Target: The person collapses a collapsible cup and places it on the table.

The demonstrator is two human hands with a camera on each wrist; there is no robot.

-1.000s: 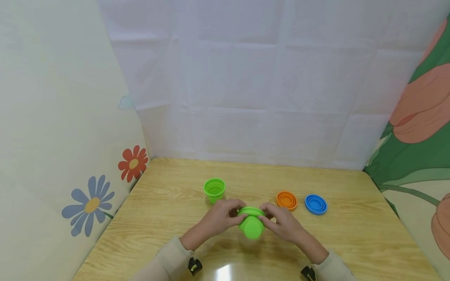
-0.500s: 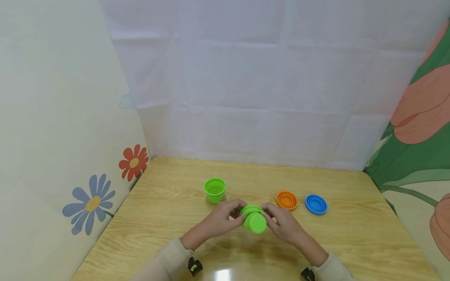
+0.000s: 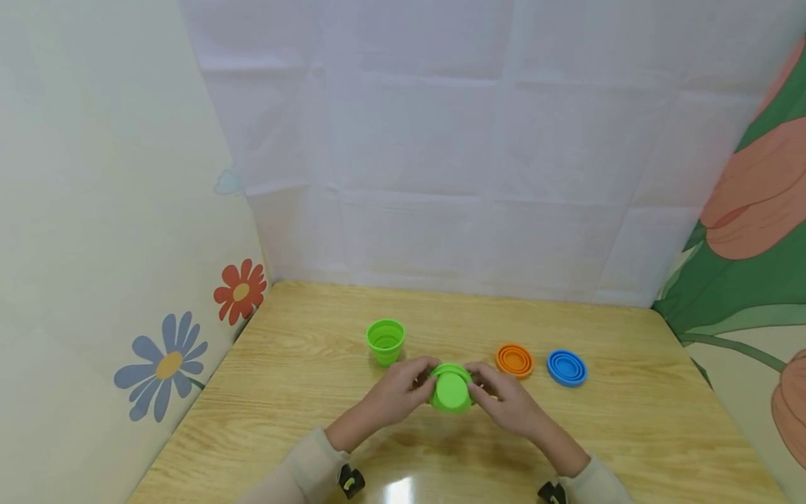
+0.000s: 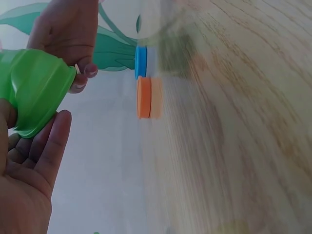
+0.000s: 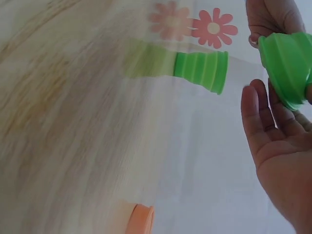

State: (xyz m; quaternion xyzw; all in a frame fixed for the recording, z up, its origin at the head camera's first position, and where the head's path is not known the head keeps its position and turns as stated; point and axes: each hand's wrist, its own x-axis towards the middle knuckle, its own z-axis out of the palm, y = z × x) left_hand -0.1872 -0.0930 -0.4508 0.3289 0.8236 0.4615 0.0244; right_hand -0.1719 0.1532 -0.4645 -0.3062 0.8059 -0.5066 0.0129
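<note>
Both hands hold a green collapsible cup (image 3: 452, 392) above the table, its base tipped toward the head camera. The left hand (image 3: 403, 388) pinches its left side with thumb and fingers. On the opposite side, the right hand (image 3: 506, 395) grips the rim the same way. In the left wrist view the cup's wall (image 4: 41, 85) looks bent and partly folded. Behind the left hand, a second green collapsible cup (image 3: 385, 343) stands upright and extended. Just beyond the right hand lies a flattened orange collapsible cup (image 3: 514, 360).
A flattened blue collapsible cup (image 3: 567, 367) lies right of the orange one. The wooden table (image 3: 302, 336) meets a white cloth (image 3: 441, 175) at the back. Flower-patterned panels stand at left and right.
The held cup has tilted about between the hands, its base moving up and now centred, and it looks shorter. Both hands stay nearly in place; the other cups have not moved.
</note>
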